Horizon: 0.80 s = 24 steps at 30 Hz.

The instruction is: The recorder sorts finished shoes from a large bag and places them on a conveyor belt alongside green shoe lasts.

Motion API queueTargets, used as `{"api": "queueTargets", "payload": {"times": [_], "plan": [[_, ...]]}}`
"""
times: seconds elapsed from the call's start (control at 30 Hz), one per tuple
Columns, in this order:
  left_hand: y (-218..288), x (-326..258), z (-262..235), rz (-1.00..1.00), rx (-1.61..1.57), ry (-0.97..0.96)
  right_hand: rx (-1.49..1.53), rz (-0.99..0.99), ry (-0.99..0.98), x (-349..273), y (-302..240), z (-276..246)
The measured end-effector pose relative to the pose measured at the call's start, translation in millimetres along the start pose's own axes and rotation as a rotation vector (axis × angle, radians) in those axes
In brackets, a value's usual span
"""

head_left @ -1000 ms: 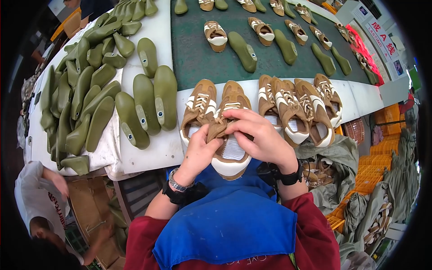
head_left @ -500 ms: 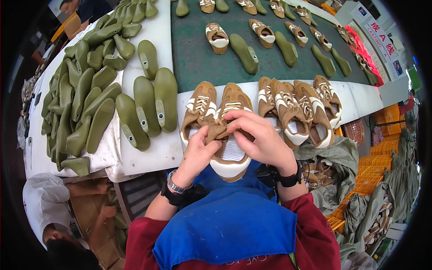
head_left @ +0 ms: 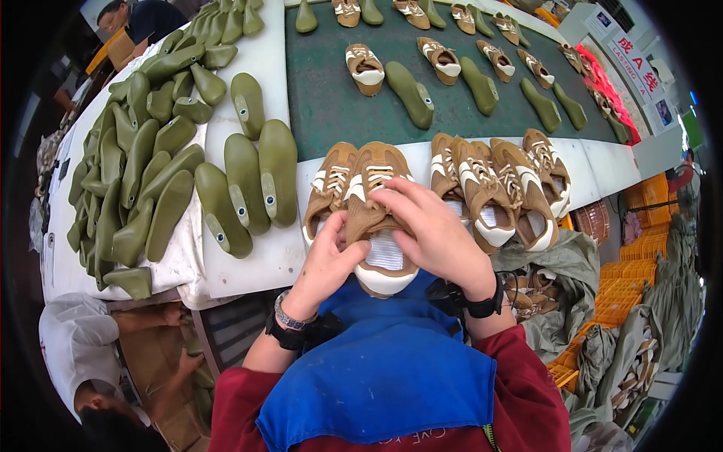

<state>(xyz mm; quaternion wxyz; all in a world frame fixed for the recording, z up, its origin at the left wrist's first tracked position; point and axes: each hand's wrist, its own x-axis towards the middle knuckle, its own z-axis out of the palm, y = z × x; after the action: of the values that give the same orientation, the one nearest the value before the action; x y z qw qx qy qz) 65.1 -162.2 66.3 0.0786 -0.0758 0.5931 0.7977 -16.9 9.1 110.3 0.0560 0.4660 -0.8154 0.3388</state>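
A brown shoe upper [head_left: 386,160] with white laces, white side stripes and a white heel lies at the table's near edge, its toe pointing away from me. Its opening shows a pale ribbed lining. My left hand [head_left: 326,260] grips the left side of the collar, thumb at the opening. From the right, my right hand [head_left: 435,230] holds the other side, its fingers over the tongue and laces and its thumb by the opening. Another brown shoe upper [head_left: 331,169] lies close on the left, partly behind my left hand. Several similar uppers [head_left: 482,169] stand to the right.
Green shoe lasts [head_left: 124,166] are heaped at the left, with several more [head_left: 242,177] nearer me. Shoes and lasts sit on a green belt [head_left: 331,105] beyond. At lower left, a person [head_left: 79,343] reaches into a box. Orange crates [head_left: 625,279] and grey sacks stand right.
The tongue, bunched up between my fingers before, now lies flatter over the shoe upper. My right hand's fingers have spread onto the laces, and the shoe's heel has shifted slightly away from me.
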Motion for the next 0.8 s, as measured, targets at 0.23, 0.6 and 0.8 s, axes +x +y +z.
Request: {"api": "queueTargets", "payload": {"times": [0.23, 0.6, 0.8], "plan": [[-2.2, 8.0, -3.8, -0.105, -0.46, -0.037, 0.014, 0.11, 0.135, 1.2, -3.2, 9.3], [-18.4, 12.4, -2.3, -0.135, -0.958, -0.172, 0.084, 0.011, 0.363, 22.6, -15.4, 14.6], [-11.1, 11.6, -0.5, 0.057, -0.52, -0.021, 0.089, -0.006, 0.387, 28.5, -17.3, 16.7]]}}
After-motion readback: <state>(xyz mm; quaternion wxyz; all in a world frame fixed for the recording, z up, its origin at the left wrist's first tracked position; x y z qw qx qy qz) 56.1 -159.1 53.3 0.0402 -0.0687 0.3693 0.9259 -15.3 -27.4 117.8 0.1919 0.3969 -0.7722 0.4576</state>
